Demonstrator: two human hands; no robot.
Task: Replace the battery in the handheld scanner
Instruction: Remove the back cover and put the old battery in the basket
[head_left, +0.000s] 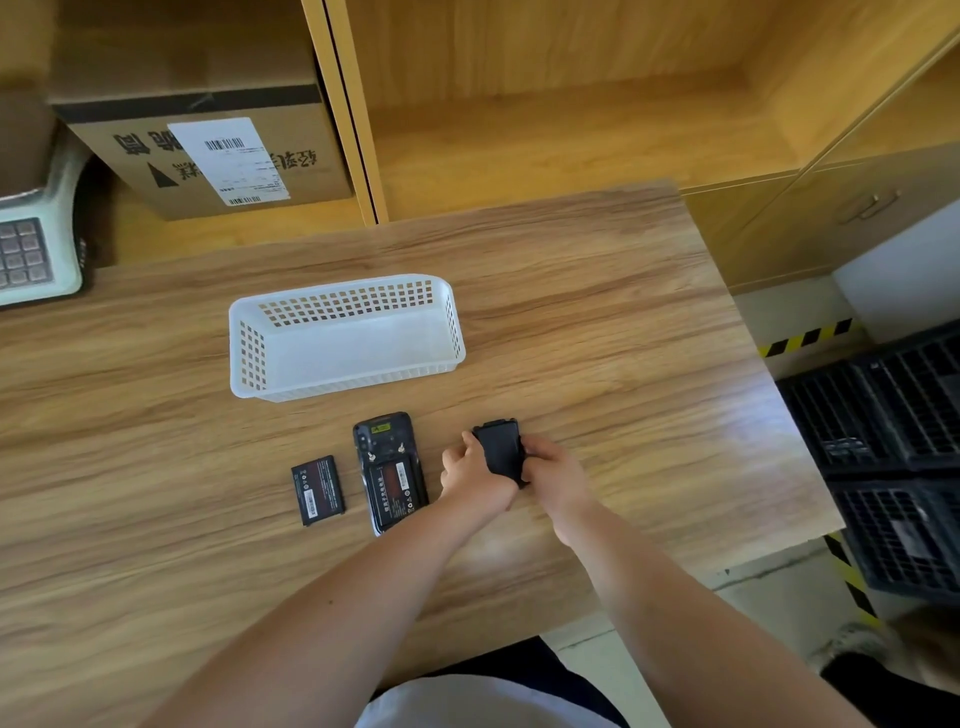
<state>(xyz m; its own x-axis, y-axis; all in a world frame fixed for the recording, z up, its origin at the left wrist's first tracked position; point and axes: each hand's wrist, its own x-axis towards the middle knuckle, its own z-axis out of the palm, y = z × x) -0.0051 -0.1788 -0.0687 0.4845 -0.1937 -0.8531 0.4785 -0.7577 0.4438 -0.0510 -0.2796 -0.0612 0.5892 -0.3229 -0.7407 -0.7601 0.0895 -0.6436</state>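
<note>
On the wood-grain table, both hands grip the black plastic battery cover.
Left hand and right hand hold it beside the open black handheld scanner, battery seated; a loose black battery lies left. Next, probably: align cover, press shut.

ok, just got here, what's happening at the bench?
A person is swapping a scanner battery. The scanner lies face down on the wooden table, back open, with a battery seated in its bay. A loose battery lies just to its left. The left hand and right hand both grip the black back cover, right of the scanner, not yet refitted. The white basket behind looks empty.
</note>
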